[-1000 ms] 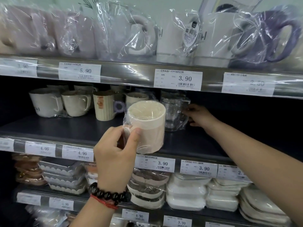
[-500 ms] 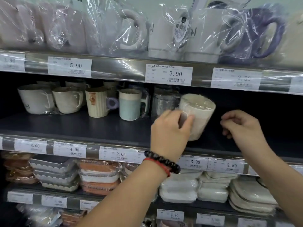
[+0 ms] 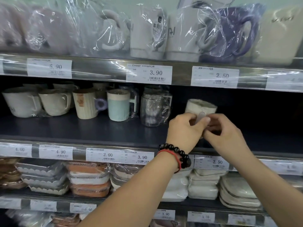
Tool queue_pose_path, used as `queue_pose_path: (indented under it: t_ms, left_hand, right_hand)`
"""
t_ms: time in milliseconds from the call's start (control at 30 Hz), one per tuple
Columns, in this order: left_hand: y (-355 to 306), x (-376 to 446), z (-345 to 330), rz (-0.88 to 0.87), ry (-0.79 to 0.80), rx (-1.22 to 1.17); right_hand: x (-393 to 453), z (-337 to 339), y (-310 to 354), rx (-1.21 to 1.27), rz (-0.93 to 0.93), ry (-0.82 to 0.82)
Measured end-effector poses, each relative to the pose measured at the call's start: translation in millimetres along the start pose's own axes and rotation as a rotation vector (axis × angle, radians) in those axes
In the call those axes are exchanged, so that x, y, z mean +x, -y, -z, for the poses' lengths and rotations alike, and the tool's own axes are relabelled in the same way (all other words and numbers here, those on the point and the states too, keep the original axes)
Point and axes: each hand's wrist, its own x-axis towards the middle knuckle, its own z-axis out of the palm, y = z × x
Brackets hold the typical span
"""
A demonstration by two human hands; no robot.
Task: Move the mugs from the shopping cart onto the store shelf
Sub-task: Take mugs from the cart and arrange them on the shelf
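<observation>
A cream mug (image 3: 200, 106) in clear wrap is on the dark middle shelf (image 3: 98, 130), just right of a clear glass mug (image 3: 154, 108). Its lower half is hidden behind my hands. My left hand (image 3: 185, 128), with bead bracelets on the wrist, pinches the mug's handle between thumb and fingers. My right hand (image 3: 227, 136) curls its fingers against the mug's lower front and meets the left hand's fingertips. Whether the mug's base touches the shelf is hidden. The shopping cart is out of view.
Left of the glass mug stand a light blue mug (image 3: 118, 105), a ribbed cream mug with a purple handle (image 3: 85, 104) and two white mugs (image 3: 37, 102). Bare dark shelf lies to the right of the cream mug. Wrapped mugs fill the top shelf (image 3: 147, 30); wrapped dishes sit below (image 3: 88, 177).
My left hand has carried the cream mug rightwards and deeper onto the middle shelf, past the glass mug. My right hand has left the glass mug and come to the cream mug.
</observation>
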Motion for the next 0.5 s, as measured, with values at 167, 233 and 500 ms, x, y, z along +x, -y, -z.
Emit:
queue_pose_path:
  t_ms: [167, 233, 500]
  left_hand:
    - [2, -7, 11, 0.019, 0.268, -0.136]
    - [1, -10, 21, 0.003, 0.329, -0.044]
    - [18, -22, 65, -0.209, 0.559, 0.915]
  right_hand:
    - [13, 1, -4, -0.062, -0.090, -0.076]
    - [21, 2, -5, -0.095, -0.081, -0.075]
    - [63, 9, -41, -0.047, -0.159, -0.116]
